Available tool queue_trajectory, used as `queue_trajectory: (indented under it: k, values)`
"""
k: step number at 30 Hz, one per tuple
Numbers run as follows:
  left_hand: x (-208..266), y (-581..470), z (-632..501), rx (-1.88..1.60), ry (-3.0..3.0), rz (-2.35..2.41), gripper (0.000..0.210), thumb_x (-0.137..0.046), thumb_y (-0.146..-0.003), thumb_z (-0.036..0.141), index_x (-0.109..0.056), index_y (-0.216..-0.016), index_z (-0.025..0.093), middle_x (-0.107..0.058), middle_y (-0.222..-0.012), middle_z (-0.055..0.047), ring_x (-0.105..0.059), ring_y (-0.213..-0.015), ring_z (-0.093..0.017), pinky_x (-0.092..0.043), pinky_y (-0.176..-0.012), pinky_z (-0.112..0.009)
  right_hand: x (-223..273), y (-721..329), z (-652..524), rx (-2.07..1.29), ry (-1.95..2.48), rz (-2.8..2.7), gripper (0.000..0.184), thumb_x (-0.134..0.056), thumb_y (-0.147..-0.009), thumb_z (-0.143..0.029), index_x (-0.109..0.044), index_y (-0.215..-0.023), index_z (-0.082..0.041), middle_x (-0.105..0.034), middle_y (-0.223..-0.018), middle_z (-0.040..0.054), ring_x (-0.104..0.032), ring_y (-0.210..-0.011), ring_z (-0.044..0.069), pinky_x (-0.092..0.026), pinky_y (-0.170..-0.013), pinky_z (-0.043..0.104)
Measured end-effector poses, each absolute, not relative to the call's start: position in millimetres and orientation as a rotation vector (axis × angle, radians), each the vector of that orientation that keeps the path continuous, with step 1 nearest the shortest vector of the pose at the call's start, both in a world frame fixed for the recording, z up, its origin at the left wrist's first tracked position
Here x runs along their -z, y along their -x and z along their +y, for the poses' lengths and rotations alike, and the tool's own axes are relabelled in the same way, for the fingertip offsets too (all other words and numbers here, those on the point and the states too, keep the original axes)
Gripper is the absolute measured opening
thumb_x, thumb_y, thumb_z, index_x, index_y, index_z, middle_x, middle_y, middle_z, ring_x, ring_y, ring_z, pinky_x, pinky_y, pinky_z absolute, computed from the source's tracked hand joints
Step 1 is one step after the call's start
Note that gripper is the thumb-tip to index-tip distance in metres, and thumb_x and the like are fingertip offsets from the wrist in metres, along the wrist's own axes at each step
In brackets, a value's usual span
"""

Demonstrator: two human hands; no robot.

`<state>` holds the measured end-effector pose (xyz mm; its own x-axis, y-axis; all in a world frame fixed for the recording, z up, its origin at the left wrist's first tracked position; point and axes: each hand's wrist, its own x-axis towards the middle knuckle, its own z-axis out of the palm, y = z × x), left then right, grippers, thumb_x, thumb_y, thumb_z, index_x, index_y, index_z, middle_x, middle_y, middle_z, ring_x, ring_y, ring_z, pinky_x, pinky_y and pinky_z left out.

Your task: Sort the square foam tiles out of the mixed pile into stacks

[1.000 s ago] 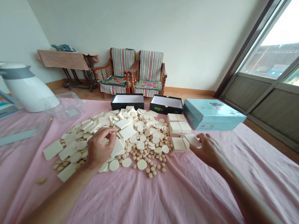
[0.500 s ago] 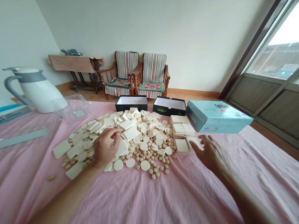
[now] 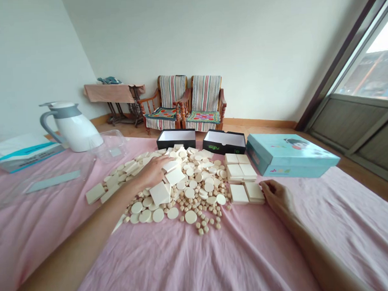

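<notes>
A pink cloth [image 3: 199,265] spreads before two striped chairs [image 3: 206,95]. The left hand [image 3: 152,172] lies over a heap of pale pieces [image 3: 180,185]; whether it pinches one I cannot tell. The right hand [image 3: 277,195], half curled beside square tile stacks [image 3: 246,171], has an unclear grip too; a blue box [image 3: 292,156] stands beyond.

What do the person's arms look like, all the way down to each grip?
The left arm and right arm are bare, with no sleeves in view. The left grip and right grip are ordinary hands without gloves. I see no watch or bracelet; part of each is hidden.
</notes>
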<state>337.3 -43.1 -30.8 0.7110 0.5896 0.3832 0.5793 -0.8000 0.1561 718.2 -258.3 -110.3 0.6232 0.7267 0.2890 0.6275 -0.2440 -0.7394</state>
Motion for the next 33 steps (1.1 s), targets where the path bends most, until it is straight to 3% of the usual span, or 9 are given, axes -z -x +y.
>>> queue_trajectory:
  k: [4,9,14,17,23,33]
  values:
    - [21.9,-344.6,-28.6,-0.448,-2.927,0.77,0.069,-0.045,-0.058,-0.002,-0.065,-0.117,0.027,-0.062,-0.129,-0.003,-0.057,-0.118,-0.022,-0.043,-0.101,-0.036,114.2,-718.4,-256.1,-0.103,1.949,-1.103,0.035,-0.047,-0.079,-0.046,-0.067,-0.077,-0.018,-0.067,-0.065,0.0046,-0.062,-0.062,0.021,-0.041,-0.054,0.028]
    - [10.3,-343.5,-20.0,-0.275,-2.972,0.779,0.062,-0.051,-0.058,0.003,-0.066,-0.114,0.026,-0.066,-0.12,-0.005,-0.061,-0.111,-0.025,-0.045,-0.096,-0.036,113.3,-716.0,-255.0,-0.131,1.945,-1.098,0.031,-0.046,-0.078,-0.042,-0.066,-0.075,-0.018,-0.067,-0.067,0.0046,-0.062,-0.065,0.021,-0.044,-0.058,0.029]
    - [-8.1,-356.7,-40.5,-0.435,-2.955,0.885,0.054,-0.065,-0.067,0.02,-0.061,-0.12,0.027,-0.066,-0.116,-0.006,-0.064,-0.099,-0.025,-0.049,-0.085,-0.033,110.2,-713.4,-254.1,-0.138,1.919,-1.09,0.031,-0.046,-0.077,-0.042,-0.065,-0.073,-0.017,-0.067,-0.066,0.0052,-0.061,-0.064,0.021,-0.042,-0.056,0.028]
    - [-12.8,-391.6,-83.2,-0.569,-2.822,0.801,0.055,-0.072,-0.071,0.036,-0.058,-0.123,0.026,-0.064,-0.112,-0.007,-0.064,-0.08,-0.019,-0.05,-0.074,-0.03,110.0,-713.8,-254.2,-0.134,1.924,-1.102,0.031,-0.046,-0.078,-0.042,-0.065,-0.073,-0.017,-0.067,-0.066,0.0048,-0.06,-0.062,0.02,-0.04,-0.055,0.028]
    - [11.0,-478.1,-160.3,-0.544,-2.794,0.574,0.052,-0.079,-0.065,0.045,-0.057,-0.105,0.02,-0.064,-0.1,-0.007,-0.06,-0.091,-0.023,-0.048,-0.078,-0.033,115.7,-717.9,-252.6,-0.141,1.902,-1.09,0.032,-0.047,-0.077,-0.043,-0.065,-0.074,-0.017,-0.066,-0.065,0.0047,-0.06,-0.063,0.02,-0.039,-0.055,0.027]
    - [42.6,-522.0,-166.2,-0.447,-2.925,0.604,0.05,-0.073,-0.072,0.052,-0.063,-0.105,0.015,-0.066,-0.1,-0.011,-0.056,-0.099,-0.029,-0.047,-0.085,-0.039,110.5,-714.0,-251.9,-0.189,1.847,-1.079,0.031,-0.047,-0.074,-0.042,-0.064,-0.071,-0.017,-0.064,-0.063,0.0048,-0.058,-0.06,0.019,-0.039,-0.053,0.027]
